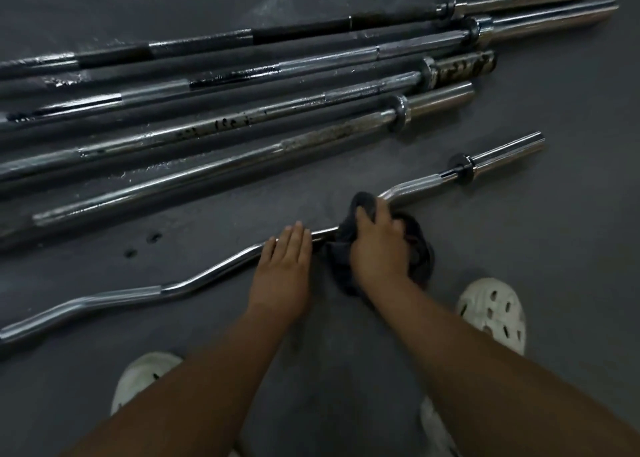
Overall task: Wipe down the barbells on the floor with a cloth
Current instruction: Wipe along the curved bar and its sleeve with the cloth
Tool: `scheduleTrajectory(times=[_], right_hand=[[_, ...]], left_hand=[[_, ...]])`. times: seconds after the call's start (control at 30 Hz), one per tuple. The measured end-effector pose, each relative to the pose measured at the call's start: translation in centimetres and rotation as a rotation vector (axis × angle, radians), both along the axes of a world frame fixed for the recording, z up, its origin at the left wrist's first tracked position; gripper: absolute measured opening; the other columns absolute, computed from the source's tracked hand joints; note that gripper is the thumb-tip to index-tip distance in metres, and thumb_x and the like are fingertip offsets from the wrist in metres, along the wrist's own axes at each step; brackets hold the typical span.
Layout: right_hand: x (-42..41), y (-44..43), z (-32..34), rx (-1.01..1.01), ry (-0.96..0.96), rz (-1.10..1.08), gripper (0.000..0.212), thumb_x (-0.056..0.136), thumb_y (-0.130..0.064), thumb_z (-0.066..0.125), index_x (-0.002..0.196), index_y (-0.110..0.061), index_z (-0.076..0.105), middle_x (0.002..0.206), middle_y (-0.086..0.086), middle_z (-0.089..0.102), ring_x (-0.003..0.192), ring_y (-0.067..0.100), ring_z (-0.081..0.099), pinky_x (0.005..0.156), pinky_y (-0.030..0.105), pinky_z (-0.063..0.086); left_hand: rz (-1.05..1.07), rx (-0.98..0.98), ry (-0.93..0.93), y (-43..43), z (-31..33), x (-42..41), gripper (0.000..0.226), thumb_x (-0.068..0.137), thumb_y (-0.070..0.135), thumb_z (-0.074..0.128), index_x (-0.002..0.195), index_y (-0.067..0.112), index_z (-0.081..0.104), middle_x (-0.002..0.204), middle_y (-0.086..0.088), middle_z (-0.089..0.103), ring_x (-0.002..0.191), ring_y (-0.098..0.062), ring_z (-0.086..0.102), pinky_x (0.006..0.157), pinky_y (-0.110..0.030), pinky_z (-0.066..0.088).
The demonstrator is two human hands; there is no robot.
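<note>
Hands on curl bar (121, 294): left hand (284, 266) flat, pressing shaft; right hand (377, 245) clutching cloth (419, 245) round shaft. Wiping mid-bar; straight barbells (242, 124) beyond curl bar seemingly pending.

1. Floor (571, 241): dark grey, matt, scuffed.
2. Straight barbells (214, 128): side by side, 9 to 1 o'clock.
3. Curl bar (410, 189): centre, 8 to 2 o'clock.
4. White perforated shoes (495, 312): 5 and 7 o'clock.
</note>
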State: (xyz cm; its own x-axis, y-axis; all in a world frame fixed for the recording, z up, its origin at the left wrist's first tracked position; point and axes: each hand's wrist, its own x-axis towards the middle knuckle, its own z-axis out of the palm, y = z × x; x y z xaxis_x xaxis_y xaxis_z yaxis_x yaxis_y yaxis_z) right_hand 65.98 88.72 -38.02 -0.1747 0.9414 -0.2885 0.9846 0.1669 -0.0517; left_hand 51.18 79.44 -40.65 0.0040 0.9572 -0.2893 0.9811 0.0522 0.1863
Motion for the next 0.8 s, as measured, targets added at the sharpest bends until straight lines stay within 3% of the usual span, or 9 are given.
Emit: scheduleTrajectory(times=[0.13, 0.23, 0.33, 0.4, 0.5, 0.57, 0.63, 0.67, 0.8], right_hand=[[-2.0, -2.5, -0.5, -0.082, 0.055, 0.402, 0.061, 0.086, -0.022, 0.053, 0.145, -0.029, 0.038, 0.163, 0.004, 0.018, 0.124, 0.037, 0.043, 0.091, 0.044, 0.048], [1.0, 1.2, -0.1, -0.029, -0.024, 0.113, 0.058, 0.084, -0.026, 0.057, 0.141, -0.031, 0.041, 0.164, 0.009, 0.009, 0.136, 0.038, 0.029, 0.103, 0.048, 0.040], [-1.7, -1.6, 0.4, 0.007, -0.034, 0.010, 0.060, 0.083, -0.024, 0.058, 0.141, -0.025, 0.044, 0.153, 0.015, 0.026, 0.129, 0.037, 0.034, 0.098, 0.045, 0.039], [-4.7, -5.3, 0.0, -0.056, 0.083, 0.252, 0.062, 0.077, -0.017, 0.062, 0.137, -0.019, 0.049, 0.142, 0.016, 0.043, 0.114, 0.037, 0.048, 0.091, 0.043, 0.045], [-4.1, -4.5, -0.4, -0.018, 0.143, 0.498, 0.048, 0.073, -0.013, 0.066, 0.121, -0.017, 0.059, 0.128, 0.015, 0.055, 0.102, 0.039, 0.057, 0.080, 0.043, 0.052], [-2.0, -2.0, -0.3, 0.025, 0.044, 0.242, 0.038, 0.085, -0.014, 0.057, 0.122, -0.018, 0.057, 0.131, 0.012, 0.050, 0.108, 0.038, 0.053, 0.081, 0.045, 0.049], [-2.2, -2.4, 0.0, 0.051, -0.076, 0.000, 0.042, 0.089, -0.016, 0.053, 0.131, -0.019, 0.052, 0.140, 0.013, 0.042, 0.115, 0.039, 0.046, 0.085, 0.046, 0.046], [-3.6, -3.4, 0.1, 0.044, -0.072, 0.025, 0.045, 0.088, -0.019, 0.055, 0.133, -0.019, 0.051, 0.142, 0.013, 0.040, 0.116, 0.038, 0.045, 0.086, 0.045, 0.046], [-7.0, -6.6, -0.2, -0.051, 0.016, 0.512, 0.057, 0.084, -0.027, 0.061, 0.138, -0.021, 0.045, 0.145, 0.010, 0.037, 0.116, 0.035, 0.046, 0.086, 0.044, 0.045]], left_hand=[[-0.014, -0.029, -0.068, 0.3, 0.3, -0.6, 0.081, 0.070, 0.025, 0.063, 0.145, 0.000, 0.043, 0.152, -0.020, 0.041, 0.139, -0.034, 0.043, 0.114, -0.048, 0.031], [-0.019, -0.063, 0.001, -0.4, 0.5, -1.7, 0.074, 0.082, 0.018, 0.057, 0.151, 0.007, 0.034, 0.159, -0.016, 0.030, 0.146, -0.033, 0.030, 0.118, -0.046, 0.023], [0.012, -0.070, 0.064, -1.8, 0.9, -2.0, 0.080, 0.071, 0.021, 0.069, 0.146, 0.007, 0.045, 0.153, -0.017, 0.040, 0.139, -0.034, 0.041, 0.112, -0.051, 0.034], [0.043, -0.046, 0.075, -2.7, 0.8, -2.1, 0.077, 0.072, 0.024, 0.073, 0.143, 0.006, 0.049, 0.150, -0.016, 0.045, 0.136, -0.032, 0.046, 0.108, -0.053, 0.039], [0.072, -0.016, 0.096, -4.0, 1.1, -2.8, 0.064, 0.084, 0.023, 0.048, 0.145, 0.005, 0.046, 0.154, -0.015, 0.039, 0.140, -0.030, 0.042, 0.109, -0.052, 0.035], [0.105, -0.083, 0.112, -5.0, 1.3, -3.6, 0.073, 0.086, 0.020, 0.045, 0.155, 0.005, 0.025, 0.162, -0.014, 0.021, 0.148, -0.033, 0.026, 0.116, -0.052, 0.024], [0.181, -0.146, 0.104, -5.9, 1.5, -4.7, 0.088, 0.085, 0.024, 0.057, 0.157, 0.007, 0.008, 0.165, -0.015, 0.008, 0.150, -0.036, 0.015, 0.119, -0.050, 0.016], [0.193, -0.162, 0.093, -6.1, 1.6, -5.0, 0.093, 0.085, 0.027, 0.060, 0.157, 0.007, 0.004, 0.165, -0.016, 0.004, 0.150, -0.036, 0.012, 0.119, -0.049, 0.016], [0.166, -0.179, 0.035, -6.1, 1.7, -5.8, 0.084, 0.094, 0.027, 0.048, 0.157, 0.011, -0.006, 0.165, -0.011, -0.010, 0.152, -0.034, 0.002, 0.121, -0.045, 0.012]])
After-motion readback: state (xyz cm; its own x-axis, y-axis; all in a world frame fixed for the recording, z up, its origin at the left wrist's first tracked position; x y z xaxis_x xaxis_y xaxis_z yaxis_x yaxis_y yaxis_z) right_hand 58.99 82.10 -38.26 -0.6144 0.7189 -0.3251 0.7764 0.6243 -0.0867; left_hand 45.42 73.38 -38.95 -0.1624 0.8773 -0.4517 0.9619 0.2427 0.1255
